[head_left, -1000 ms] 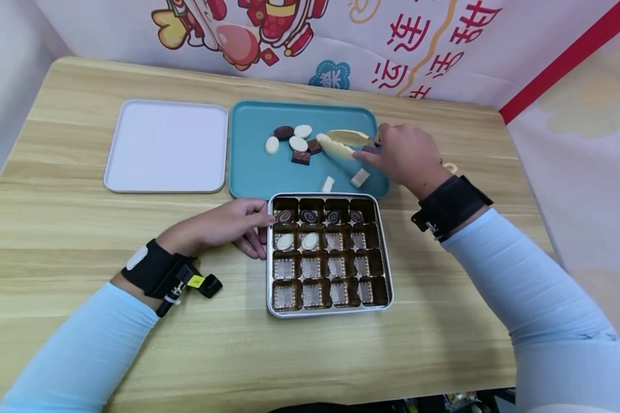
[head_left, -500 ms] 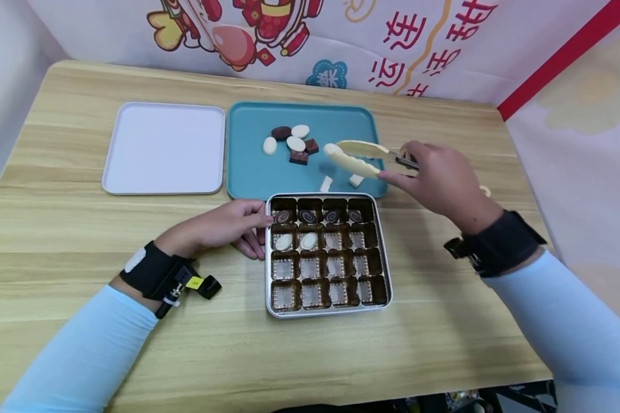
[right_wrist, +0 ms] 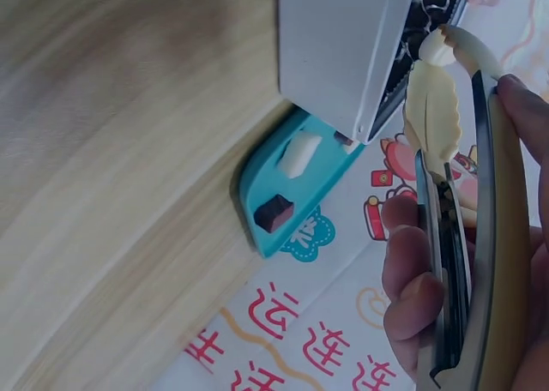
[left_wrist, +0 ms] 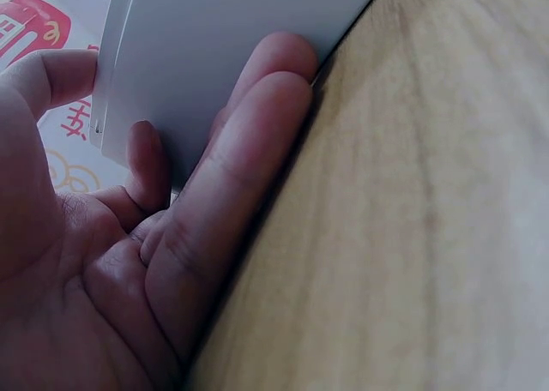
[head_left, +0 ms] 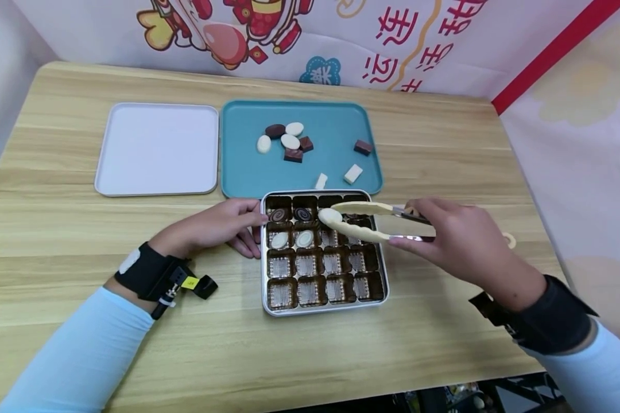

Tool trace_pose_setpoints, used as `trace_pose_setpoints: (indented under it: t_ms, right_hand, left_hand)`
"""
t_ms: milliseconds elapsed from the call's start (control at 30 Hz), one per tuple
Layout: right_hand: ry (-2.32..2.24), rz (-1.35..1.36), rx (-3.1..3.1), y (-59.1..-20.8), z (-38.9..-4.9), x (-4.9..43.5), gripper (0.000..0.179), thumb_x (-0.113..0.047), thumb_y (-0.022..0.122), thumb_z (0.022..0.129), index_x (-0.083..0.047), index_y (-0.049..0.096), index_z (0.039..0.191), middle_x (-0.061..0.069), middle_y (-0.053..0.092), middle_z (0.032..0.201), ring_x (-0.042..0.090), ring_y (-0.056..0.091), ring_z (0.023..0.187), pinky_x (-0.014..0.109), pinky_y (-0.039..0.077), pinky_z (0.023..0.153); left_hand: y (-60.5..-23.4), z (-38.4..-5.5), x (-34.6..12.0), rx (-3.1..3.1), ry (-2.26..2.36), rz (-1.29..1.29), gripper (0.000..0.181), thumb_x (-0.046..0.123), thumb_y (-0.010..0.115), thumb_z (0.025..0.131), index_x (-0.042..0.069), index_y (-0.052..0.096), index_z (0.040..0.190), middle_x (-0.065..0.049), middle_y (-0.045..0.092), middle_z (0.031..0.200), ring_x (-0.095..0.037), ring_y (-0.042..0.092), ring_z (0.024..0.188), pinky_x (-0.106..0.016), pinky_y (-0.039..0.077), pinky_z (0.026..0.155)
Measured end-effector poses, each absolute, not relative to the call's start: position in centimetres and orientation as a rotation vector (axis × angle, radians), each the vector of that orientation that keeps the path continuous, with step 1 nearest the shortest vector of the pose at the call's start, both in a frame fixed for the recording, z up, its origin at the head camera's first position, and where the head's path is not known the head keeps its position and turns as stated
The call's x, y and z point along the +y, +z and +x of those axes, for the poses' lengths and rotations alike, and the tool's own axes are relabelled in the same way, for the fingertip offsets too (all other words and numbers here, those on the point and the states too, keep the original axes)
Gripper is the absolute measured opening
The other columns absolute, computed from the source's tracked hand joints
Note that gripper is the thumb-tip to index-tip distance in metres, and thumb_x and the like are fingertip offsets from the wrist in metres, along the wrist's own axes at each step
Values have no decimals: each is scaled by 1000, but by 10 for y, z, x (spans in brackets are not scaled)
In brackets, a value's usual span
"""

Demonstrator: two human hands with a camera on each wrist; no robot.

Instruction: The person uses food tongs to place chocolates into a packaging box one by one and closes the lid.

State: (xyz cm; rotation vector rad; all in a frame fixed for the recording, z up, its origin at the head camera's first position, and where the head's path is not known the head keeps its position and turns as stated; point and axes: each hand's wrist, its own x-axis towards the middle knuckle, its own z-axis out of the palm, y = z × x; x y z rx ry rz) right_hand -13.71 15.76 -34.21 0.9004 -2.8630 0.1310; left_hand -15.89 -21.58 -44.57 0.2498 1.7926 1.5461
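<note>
My right hand (head_left: 462, 241) grips cream-tipped tongs (head_left: 361, 232), which pinch a white oval chocolate (head_left: 330, 216) over the upper middle of a divided tin (head_left: 324, 310). In the right wrist view the chocolate (right_wrist: 436, 50) shows between the tong tips. Dark swirled chocolates (head_left: 303, 214) sit in the tin's back row, the right part covered by the tongs. Two white ovals (head_left: 304, 238) lie in the second row's left cells. My left hand (head_left: 222, 226) rests against the tin's left side; in the left wrist view its fingers (left_wrist: 244, 155) lie along the tin wall (left_wrist: 206, 57).
Behind the tin stands a teal tray (head_left: 330, 117) with a cluster of dark and white chocolates (head_left: 290, 141), white blocks (head_left: 353, 174) and a dark block (head_left: 363, 147). Left of it lies a white tray (head_left: 157, 149). A printed cloth (head_left: 351, 46) hangs behind the table (head_left: 186, 355).
The tongs have come from the teal tray toward me and over the tin, bringing a white oval chocolate. My left hand stays at the tin's side.
</note>
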Motion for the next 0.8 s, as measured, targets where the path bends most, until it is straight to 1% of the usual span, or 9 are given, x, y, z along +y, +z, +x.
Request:
trace_pose_setpoints:
  t_ms: [100,167,267,367,433,500,567,633,800]
  right_hand:
    - [118,903,-2860,-344,-132,160,56,-53,74,70,-8,66,102,7,70,80,11,38,43,27,34,34]
    - [102,901,-2862,-344,-128,160,56,-54,73,71,-8,65,101,7,69,77,11,37,42,26,32,33]
    - [62,872,-2863,-343,-120,159,55,-55,71,71,-7,64,98,3,62,64,11,34,40,24,28,32]
    - [24,830,-2845,-342,-109,156,56,-58,69,71,-6,63,94,2,56,57,10,29,37,22,22,30]
    - [8,815,-2822,-342,-101,153,60,-62,65,73,-5,62,92,3,56,55,10,28,36,22,20,29]
    - [0,814,-2794,-343,-94,151,64,-66,59,76,-4,63,93,5,58,57,10,29,36,22,20,28]
    - [-12,815,-2778,-344,-89,148,68,-68,54,79,-2,62,92,5,57,56,11,31,35,22,20,27]
    - [-23,805,-2769,-345,-85,146,67,-67,54,79,-1,62,92,6,56,56,11,33,36,23,22,26]
    - [-39,778,-2774,-349,-81,142,63,-59,66,74,0,62,93,6,56,57,13,35,36,24,23,25]
  left_hand:
    - [-446,-159,-216,1795,1544,250,33,31,45,100,-1,45,97,-22,62,93,-38,66,77,-45,62,68]
    - [-446,-159,-216,1796,1543,250,33,32,45,100,-1,44,97,-22,61,93,-38,66,77,-45,62,68]
    - [-447,-159,-216,1795,1543,248,34,31,45,100,-2,44,96,-23,61,92,-38,66,77,-45,62,69]
    - [-447,-160,-216,1794,1540,251,34,31,44,100,-3,45,96,-23,62,91,-38,66,77,-45,62,69]
    - [-447,-160,-216,1796,1537,251,34,30,45,100,-4,46,96,-24,62,90,-38,66,76,-45,62,69]
    - [-446,-160,-216,1798,1533,253,34,29,44,100,-4,47,96,-24,63,89,-38,66,76,-44,62,69]
    - [-446,-160,-216,1798,1535,253,33,29,45,100,-4,47,96,-23,63,89,-38,66,77,-44,62,69]
    - [-446,-160,-216,1797,1536,253,33,29,45,100,-4,47,95,-23,63,89,-38,66,76,-44,62,69]
    - [-445,-160,-214,1801,1541,254,31,28,45,100,-3,47,94,-22,64,89,-38,66,76,-43,62,68]
